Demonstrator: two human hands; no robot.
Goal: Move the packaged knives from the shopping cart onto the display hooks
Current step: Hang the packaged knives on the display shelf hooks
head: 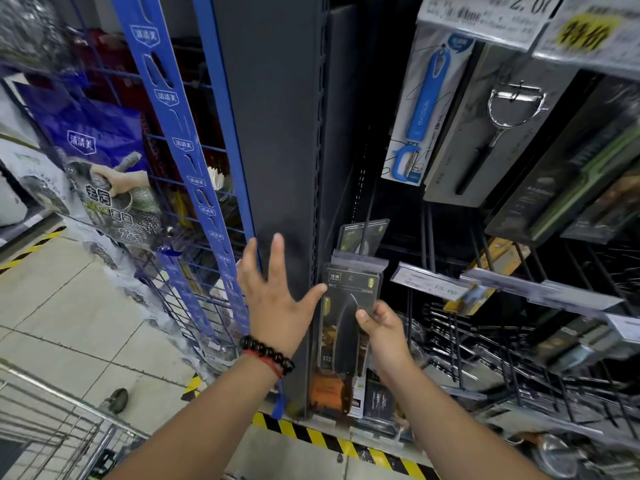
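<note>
The right hand [381, 332] pinches a packaged knife [346, 327] by its right edge, thumb on the clear front and the other fingers hidden behind the pack. The pack hangs upright, blade tip up and the orange-brown handle at the bottom, its top just under a clear price-tag holder [358, 263] at the front end of a display hook [367, 209]. Whether the hook passes through the pack's hanging hole cannot be told. A second dark pack [362, 233] hangs further back on the same hook.

The left hand [277, 299] is spread wide, fingers apart and pointing up, holding nothing. Its thumb tip reaches to the upper left edge of the packaged knife; whether it touches is unclear. A dark bead bracelet [266, 351] and a red cord circle that wrist. Behind the hand stands the dark upright panel [277, 133] of the shelf unit.

The wire shopping cart [52, 427] shows at the lower left corner, well apart from both hands. Above right hang a blue peeler [422, 105] and a metal peeler [509, 109] on cards.
</note>
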